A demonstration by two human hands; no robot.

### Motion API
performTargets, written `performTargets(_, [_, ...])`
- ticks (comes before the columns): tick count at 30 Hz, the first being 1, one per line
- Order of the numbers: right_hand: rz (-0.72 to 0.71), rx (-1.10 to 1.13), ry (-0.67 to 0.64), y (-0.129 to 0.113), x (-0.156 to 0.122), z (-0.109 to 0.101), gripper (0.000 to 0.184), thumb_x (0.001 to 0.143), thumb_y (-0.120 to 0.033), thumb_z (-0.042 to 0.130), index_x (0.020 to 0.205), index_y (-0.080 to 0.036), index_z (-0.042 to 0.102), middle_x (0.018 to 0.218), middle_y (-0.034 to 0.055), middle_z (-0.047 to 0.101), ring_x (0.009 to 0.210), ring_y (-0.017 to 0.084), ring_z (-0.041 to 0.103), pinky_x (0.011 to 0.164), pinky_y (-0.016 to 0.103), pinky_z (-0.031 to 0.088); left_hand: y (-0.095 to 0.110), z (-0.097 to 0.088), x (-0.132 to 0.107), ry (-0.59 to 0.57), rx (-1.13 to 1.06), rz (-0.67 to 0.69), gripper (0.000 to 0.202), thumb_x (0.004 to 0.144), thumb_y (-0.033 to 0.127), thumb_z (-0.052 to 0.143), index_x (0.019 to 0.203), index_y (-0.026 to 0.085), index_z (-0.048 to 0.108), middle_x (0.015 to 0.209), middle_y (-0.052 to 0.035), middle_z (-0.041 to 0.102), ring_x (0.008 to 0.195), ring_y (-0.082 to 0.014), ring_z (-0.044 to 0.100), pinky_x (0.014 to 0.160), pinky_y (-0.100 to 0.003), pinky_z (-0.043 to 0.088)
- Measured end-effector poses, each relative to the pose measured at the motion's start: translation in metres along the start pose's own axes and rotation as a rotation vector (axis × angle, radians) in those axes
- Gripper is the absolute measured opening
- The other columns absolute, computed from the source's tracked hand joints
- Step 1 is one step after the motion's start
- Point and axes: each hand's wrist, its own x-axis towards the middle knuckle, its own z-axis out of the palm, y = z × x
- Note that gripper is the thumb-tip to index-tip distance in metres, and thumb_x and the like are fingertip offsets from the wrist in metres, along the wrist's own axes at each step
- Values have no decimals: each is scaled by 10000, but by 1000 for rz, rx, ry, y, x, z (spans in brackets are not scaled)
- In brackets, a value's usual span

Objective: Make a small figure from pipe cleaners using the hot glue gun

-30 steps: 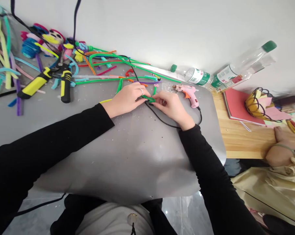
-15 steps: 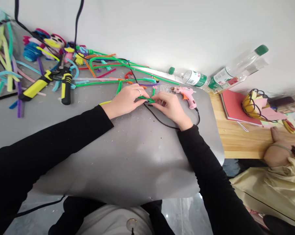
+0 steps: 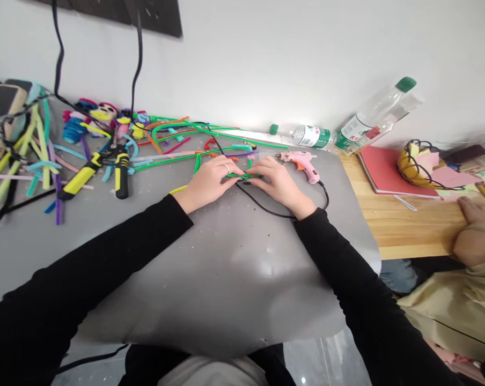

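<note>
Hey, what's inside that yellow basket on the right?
Pink paper and yellow paper show inside the basket; its bottom, and anything beneath the papers, is covered.

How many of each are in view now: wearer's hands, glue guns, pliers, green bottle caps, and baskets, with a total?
Wearer's hands: 2
Glue gun: 1
Pliers: 1
Green bottle caps: 2
Basket: 1
Total: 7

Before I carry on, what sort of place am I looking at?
Most likely a small handicraft workspace: colourful fuzzy stems and little fuzzy figures lie on a grey-topped table, with a pink glue gun beside the work. Whether it is a home or a shop, I can't tell.
</note>
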Motion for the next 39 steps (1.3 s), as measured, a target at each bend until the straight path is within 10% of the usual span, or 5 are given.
performTargets(11, [-189,-171,-28,8,42,8,293,1092,-372,466,1051,-203,702,976,112,644,964,288,539,872,475,496,0,-10,5,75,127,-211,166,942,155,613,992,206,763,1017,-61,792,987,-242,701,918,-388,551])
performTargets(39, [-106,-183,-20,8,24,6,215,1084,-325,502,1159,-227,677,1034,109,702,993,276,601,895,425,468,-1,-9,4,44,110,-188,135,968,265,655,1052,207,744,1050,-75,771,1015,-269,675,947,-428,542])
